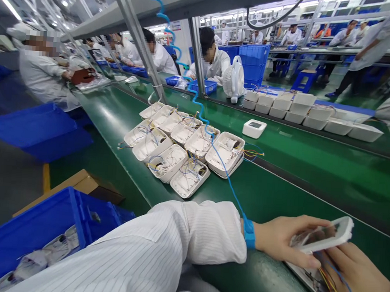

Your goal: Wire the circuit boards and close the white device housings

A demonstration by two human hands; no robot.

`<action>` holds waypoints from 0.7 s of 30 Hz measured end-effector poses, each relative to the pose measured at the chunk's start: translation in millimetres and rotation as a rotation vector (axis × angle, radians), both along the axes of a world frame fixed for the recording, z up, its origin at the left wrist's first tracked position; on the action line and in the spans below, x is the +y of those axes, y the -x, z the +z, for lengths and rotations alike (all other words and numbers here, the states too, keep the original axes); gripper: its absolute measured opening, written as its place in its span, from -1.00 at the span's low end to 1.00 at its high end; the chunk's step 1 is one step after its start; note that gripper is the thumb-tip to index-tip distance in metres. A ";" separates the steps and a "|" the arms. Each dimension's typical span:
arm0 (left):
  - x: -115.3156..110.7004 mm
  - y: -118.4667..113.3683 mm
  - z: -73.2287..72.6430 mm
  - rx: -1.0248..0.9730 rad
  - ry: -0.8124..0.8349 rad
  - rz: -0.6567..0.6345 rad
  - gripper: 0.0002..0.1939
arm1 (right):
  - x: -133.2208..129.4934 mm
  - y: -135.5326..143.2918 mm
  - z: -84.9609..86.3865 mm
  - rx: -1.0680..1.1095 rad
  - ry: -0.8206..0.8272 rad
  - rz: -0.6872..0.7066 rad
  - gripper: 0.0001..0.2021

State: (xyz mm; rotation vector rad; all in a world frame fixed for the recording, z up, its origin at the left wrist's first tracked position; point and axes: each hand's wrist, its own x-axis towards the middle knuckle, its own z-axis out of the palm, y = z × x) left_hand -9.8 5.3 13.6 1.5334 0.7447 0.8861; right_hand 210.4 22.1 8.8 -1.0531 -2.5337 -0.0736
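Note:
My left hand (pixel 285 239), with a blue wrist strap (pixel 249 233) on it, grips a white-framed cover with a clear window (pixel 341 232) and holds it tilted. Below the cover lies an open white housing (pixel 308 283), partly hidden, with thin wires (pixel 330 284) in blue, yellow and red rising from it. My right hand (pixel 366 278) is bent close under the cover, beside these wires. Its fingertips are hidden, so what they pinch cannot be made out. Farther along the green bench sit several open white housings (pixel 169 162) with loose wires inside.
A blue coiled cord (pixel 200 108) runs from above to the wrist strap. A closed white unit (pixel 254 129), a white fan (pixel 233 79) and stacked white shells (pixel 296 111) stand beyond. Blue bins (pixel 36 224) are at lower left. Co-workers (pixel 214 60) sit along the line.

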 end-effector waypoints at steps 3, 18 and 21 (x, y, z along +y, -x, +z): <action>-1.6 0.0 -0.1 -0.008 -0.005 -0.020 -0.09 | -5.4 9.1 13.4 -0.038 -0.064 0.061 -0.71; 7.4 -7.5 -12.5 -0.282 -0.301 -0.055 -0.25 | -14.5 26.8 24.9 0.155 0.042 -0.121 -0.72; 8.7 -6.8 -12.1 -0.267 -0.317 -0.058 -0.26 | -13.1 26.1 26.4 0.134 0.080 -0.072 -0.72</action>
